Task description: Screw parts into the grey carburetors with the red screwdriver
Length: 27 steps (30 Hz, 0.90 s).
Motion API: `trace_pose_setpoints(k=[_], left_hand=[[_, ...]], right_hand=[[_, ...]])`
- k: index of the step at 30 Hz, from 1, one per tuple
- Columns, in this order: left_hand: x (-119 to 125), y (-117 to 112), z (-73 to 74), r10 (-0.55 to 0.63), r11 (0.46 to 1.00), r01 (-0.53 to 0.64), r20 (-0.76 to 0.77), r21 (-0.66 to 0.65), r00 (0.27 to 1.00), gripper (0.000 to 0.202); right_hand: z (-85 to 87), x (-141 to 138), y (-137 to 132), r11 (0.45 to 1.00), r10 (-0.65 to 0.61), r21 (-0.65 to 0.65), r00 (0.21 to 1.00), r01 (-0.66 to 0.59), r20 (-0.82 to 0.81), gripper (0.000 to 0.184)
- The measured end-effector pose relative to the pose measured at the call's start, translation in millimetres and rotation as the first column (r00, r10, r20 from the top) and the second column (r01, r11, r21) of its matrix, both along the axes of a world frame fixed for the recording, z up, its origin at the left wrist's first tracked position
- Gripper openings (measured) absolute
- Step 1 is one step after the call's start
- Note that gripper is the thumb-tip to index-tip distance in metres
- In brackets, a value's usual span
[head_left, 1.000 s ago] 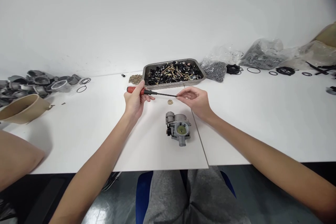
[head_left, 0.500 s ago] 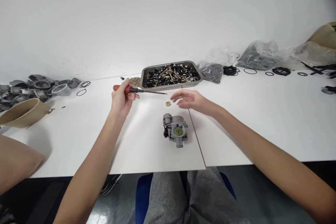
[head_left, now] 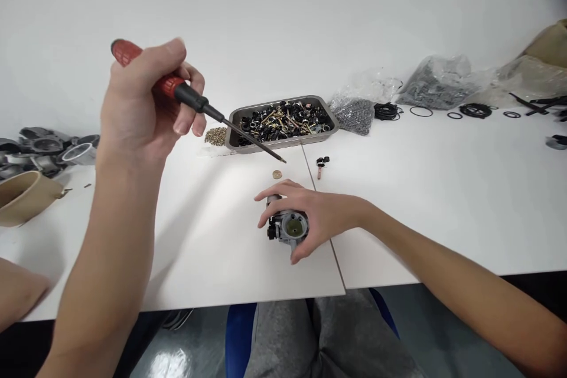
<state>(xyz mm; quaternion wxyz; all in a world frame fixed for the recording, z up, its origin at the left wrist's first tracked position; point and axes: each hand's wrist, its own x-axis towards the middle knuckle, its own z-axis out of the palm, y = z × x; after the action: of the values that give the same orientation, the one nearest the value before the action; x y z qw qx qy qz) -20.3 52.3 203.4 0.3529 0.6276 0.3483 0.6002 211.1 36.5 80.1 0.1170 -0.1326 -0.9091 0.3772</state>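
Note:
My left hand (head_left: 153,94), raised over the table, is closed around the red and black handle of a screwdriver (head_left: 190,94). Its thin shaft slopes down to the right, and the tip hangs above the tabletop. With thumb and fingers spread around it, my right hand (head_left: 310,212) grips a grey metal carburetor (head_left: 295,227) from the right side. Part of the carburetor is hidden under the fingers. Just beyond that hand lies a small brass-coloured disc (head_left: 277,175). A small black part with a copper-coloured stem (head_left: 320,168) rests to the disc's right.
A metal tray (head_left: 283,143) full of small black and brass parts stands at the back. Beside it are a pile of brass bits (head_left: 216,136) and a plastic bag of grey parts (head_left: 354,115). Grey castings (head_left: 44,144) and a tan container (head_left: 33,192) occupy the left.
My left hand has risen and moved left with the screwdriver, whose shaft now slants downward. My right hand has come nearer and closed around the carburetor. The black and copper-coloured part now shows.

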Motion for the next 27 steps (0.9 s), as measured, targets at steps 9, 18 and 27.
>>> trace_pose_setpoints(k=[9,18,27], left_hand=[[16,-9,-18.7,-0.143,0.989,0.148,-0.22,0.002,0.965,0.029],[25,-8,-34.6,-0.221,0.974,0.197,-0.276,-0.111,0.935,0.018],[28,-7,-45.3,-0.274,0.962,0.262,-0.284,-0.08,0.919,0.026]], right_hand=[[-3.6,-2,1,1.0,-0.018,-0.023,1.0,0.018,-0.006,0.042],[-3.7,-3,3,0.999,0.004,-0.047,1.0,-0.004,0.001,0.042],[-6.0,-4,4,0.999,0.006,-0.044,1.0,-0.007,-0.02,0.042]])
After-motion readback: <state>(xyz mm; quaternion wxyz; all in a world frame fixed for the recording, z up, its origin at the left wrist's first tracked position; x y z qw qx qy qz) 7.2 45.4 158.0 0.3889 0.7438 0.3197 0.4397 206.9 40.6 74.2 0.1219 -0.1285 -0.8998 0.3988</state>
